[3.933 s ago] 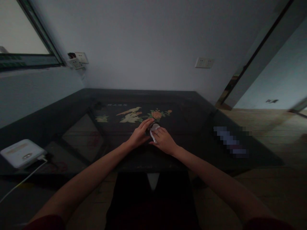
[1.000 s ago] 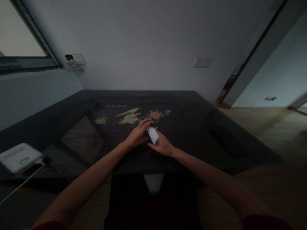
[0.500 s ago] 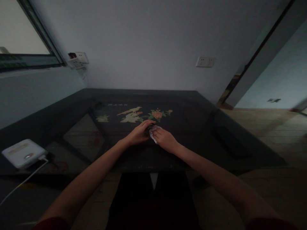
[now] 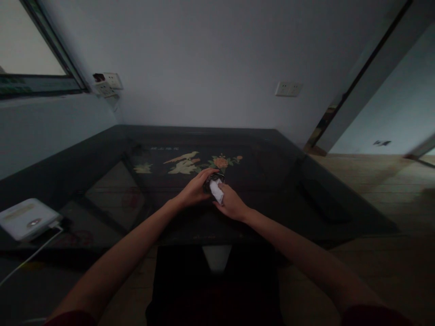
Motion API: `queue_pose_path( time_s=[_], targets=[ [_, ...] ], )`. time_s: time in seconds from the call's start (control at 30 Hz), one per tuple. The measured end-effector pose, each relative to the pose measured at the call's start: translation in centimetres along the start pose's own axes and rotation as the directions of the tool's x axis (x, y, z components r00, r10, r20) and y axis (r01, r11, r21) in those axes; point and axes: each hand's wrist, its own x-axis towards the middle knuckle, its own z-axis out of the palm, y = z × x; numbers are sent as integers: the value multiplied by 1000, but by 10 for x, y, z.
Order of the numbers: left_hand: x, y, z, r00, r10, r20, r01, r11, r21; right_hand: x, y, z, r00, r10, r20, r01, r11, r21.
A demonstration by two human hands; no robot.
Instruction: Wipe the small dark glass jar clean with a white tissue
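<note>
My left hand [image 4: 197, 188] is wrapped round the left side of a small dark, shiny, glass-like object [image 4: 208, 183], whose exact kind is too dim to make out. Between the fingers of my right hand [image 4: 233, 203] is a white tissue [image 4: 216, 191], folded and pressed against the near side of that object. Both hands meet over the dark tabletop [image 4: 272, 194], just below its printed birds and flowers. Part of the object is hidden behind the fingers and the tissue.
A white box-shaped device [image 4: 30, 219] with a white cable [image 4: 34, 254] sits at the table's left. Toward the right lies a dark flat object [image 4: 324, 201]. The pale wall [image 4: 197, 68] with a socket plate [image 4: 288, 88] rises behind the table.
My right hand has shifted slightly down and turned, so more of the white tissue shows. My left hand keeps its hold on the dark object. The view has moved a little.
</note>
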Motion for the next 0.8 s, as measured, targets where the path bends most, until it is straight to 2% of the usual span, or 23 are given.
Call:
queue_pose_path(
  time_s=[0.1, 0.23, 0.4, 0.5, 0.6, 0.7, 0.8],
  targets=[
    [-1, -2, 0, 998, -7, 57, 11, 998, -63, 2, 6, -3, 990, -135, 45, 138, 989, -56],
    [-4, -2, -3, 991, -32, 128, 48, 991, -124, 5, 12, -10, 948, -312, 55, 317, 928, -197],
    [-5, 1, -8, 973, -53, 227, 92, 982, -163, 7, 11, -20, 908, -414, 56, 412, 864, -290],
    [-6, -1, -8, 971, -45, 236, 87, 981, -171, 6, 10, -24, 905, -422, 44, 414, 857, -308],
    [-7, -3, -5, 981, -14, 193, 48, 984, -172, 7, 9, -26, 926, -377, 15, 361, 873, -326],
    [-4, -1, 3, 996, 10, 92, 2, 992, -127, 10, 5, -28, 961, -277, -24, 254, 909, -332],
    [0, 6, 13, 997, 8, -77, -11, 999, -37, 15, -3, -31, 982, -188, -29, 170, 936, -309]
  ],
)
